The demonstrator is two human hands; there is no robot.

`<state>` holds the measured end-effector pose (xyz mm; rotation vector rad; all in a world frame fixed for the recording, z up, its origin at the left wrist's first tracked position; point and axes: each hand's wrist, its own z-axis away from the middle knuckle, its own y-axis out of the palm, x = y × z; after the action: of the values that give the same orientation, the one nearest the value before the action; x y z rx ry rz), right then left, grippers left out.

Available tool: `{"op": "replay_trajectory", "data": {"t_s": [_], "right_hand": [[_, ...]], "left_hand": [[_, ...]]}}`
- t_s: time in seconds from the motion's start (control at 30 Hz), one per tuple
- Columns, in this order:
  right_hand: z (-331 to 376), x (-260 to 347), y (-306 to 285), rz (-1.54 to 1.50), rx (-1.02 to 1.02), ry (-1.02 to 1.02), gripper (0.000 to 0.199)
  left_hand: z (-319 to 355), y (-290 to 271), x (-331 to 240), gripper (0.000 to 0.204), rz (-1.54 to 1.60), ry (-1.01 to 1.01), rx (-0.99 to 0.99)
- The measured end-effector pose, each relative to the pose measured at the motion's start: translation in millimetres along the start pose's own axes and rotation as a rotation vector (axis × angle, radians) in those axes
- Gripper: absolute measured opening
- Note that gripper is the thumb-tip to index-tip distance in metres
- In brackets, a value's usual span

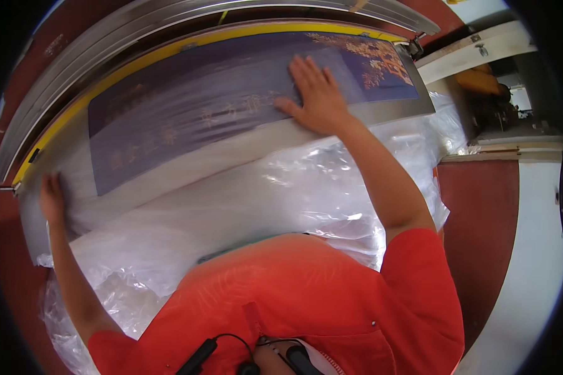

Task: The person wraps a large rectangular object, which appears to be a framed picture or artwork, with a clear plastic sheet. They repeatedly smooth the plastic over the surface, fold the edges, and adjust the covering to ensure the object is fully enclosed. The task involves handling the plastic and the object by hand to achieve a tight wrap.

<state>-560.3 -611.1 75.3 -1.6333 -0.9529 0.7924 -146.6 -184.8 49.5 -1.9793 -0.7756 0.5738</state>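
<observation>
A long dark blue printed sheet (231, 106) with gold markings and a floral pattern lies flat on a metal table (413, 109) with a yellow-edged rail. My right hand (316, 94) presses flat on the sheet near its right part, fingers spread. My left hand (51, 199) rests at the left end of the white layer (187, 165) under the sheet, fingers curled over the edge. Neither hand grips anything that I can see.
Crumpled clear plastic film (281, 194) covers the front of the table and hangs over its edge. A curved metal frame (169, 25) arches behind the sheet. Red floor (481, 212) and a white strip lie to the right. My orange shirt fills the lower view.
</observation>
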Motion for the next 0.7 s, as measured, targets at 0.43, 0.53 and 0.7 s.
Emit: {"op": "replay_trajectory", "data": {"t_s": [0.43, 0.53, 0.7], "right_hand": [[-44, -31, 27, 0.057, -0.080, 0.142, 0.062], [-66, -55, 25, -0.223, 0.002, 0.194, 0.044], [-76, -57, 26, -0.075, -0.096, 0.517, 0.029]], "left_hand": [[39, -29, 64, 0.024, 0.182, -0.284, 0.179], [41, -57, 79, 0.020, 0.547, -0.402, 0.284], [85, -130, 66, 0.014, 0.901, -0.484, 0.179]]}}
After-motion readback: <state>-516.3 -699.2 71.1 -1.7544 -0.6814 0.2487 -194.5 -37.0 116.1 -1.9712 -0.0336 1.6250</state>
